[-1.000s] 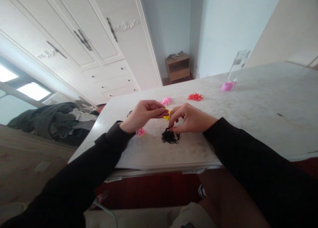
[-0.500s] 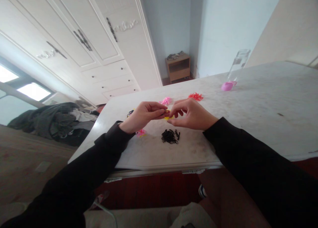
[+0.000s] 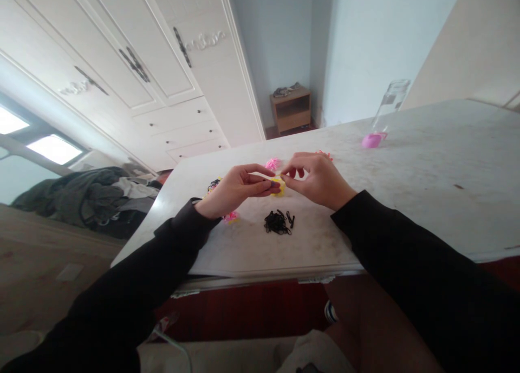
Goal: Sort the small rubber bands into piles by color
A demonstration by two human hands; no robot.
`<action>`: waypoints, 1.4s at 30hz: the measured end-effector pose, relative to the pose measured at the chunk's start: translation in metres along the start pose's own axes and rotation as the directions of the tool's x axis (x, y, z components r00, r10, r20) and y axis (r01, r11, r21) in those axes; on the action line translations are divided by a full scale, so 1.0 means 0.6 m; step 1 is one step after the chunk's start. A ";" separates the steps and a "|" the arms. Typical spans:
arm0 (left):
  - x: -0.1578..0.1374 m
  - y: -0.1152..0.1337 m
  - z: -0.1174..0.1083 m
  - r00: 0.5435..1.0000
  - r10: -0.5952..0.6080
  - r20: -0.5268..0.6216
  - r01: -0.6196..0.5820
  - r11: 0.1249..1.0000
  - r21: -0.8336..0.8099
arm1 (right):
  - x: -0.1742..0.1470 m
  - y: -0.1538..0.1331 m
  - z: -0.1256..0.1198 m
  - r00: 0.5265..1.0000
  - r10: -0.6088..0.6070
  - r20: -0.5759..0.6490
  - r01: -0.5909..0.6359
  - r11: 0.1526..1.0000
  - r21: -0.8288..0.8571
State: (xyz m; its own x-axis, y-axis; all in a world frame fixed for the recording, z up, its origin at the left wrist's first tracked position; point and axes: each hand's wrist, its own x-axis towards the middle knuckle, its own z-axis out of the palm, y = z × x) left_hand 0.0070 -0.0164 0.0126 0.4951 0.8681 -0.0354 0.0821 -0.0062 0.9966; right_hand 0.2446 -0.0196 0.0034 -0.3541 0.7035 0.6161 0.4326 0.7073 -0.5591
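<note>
Table (image 3: 426,200): pink-bottomed glass (image 3: 388,110) behind, black bands (image 3: 277,223) nearer

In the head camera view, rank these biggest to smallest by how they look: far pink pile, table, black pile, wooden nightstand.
1. Table
2. Wooden nightstand
3. Black pile
4. Far pink pile

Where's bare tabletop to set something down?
Widest: tabletop between the right sleeve and glass bottle, bar a dark speck. Smaller: between the black pile and near edge. Crowded: around the left hand and right hand, by the pink pile, yellow pile and red pile.
</note>
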 end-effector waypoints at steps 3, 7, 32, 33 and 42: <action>0.001 0.003 0.002 0.997 0.016 -0.073 -0.017 1.000 -0.014 | 0.001 0.005 0.000 0.997 0.053 -0.051 -0.058 0.993 -0.100; 0.003 0.007 0.003 0.988 0.051 -0.148 -0.057 0.998 -0.032 | -0.001 0.014 0.005 0.997 0.074 0.005 -0.071 0.974 -0.215; 0.002 0.004 0.002 0.999 0.014 -0.044 -0.017 0.998 -0.065 | 0.000 0.010 0.013 1.000 -0.005 0.018 0.008 0.983 -0.181; 0.002 0.004 0.002 0.999 0.019 -0.031 -0.020 0.998 -0.059 | 0.000 0.010 0.013 0.999 -0.038 0.026 0.041 0.991 -0.131; 0.003 0.000 0.003 1.000 0.004 -0.010 -0.004 1.000 0.003 | -0.003 0.008 0.013 0.991 -0.108 0.082 0.104 0.994 0.045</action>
State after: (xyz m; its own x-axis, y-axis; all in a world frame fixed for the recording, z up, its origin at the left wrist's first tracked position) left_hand 0.0092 -0.0156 0.0124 0.4871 0.8728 -0.0308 0.0827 -0.0109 0.9965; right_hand 0.2407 -0.0167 -0.0047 -0.4657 0.6265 0.6250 0.3559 0.7792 -0.5160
